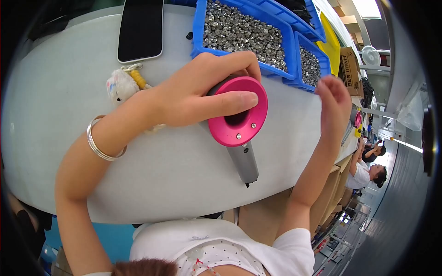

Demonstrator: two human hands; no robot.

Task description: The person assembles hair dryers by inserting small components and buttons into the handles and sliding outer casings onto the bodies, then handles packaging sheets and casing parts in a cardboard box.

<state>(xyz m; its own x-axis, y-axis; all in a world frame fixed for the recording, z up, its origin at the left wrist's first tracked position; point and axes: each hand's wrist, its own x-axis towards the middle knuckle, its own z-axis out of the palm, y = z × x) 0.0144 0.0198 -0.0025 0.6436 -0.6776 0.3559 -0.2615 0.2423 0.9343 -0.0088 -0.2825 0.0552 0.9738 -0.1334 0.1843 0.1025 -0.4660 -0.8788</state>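
A grey hair dryer with a pink ring face lies over the white table in front of me. My left hand is wrapped round its head, the thumb laid across the pink ring and the dark opening. Small shiny round pieces sit on the ring's lower part, one more on the neck below. My right hand is raised off to the right, apart from the dryer, near the smaller blue bin. Its fingers are curled together; whether something small is between them is hidden.
A larger blue bin full of small shiny metallic pieces stands at the back. At the back left are a phone and a white plush charm. Cardboard boxes and seated co-workers are to the right.
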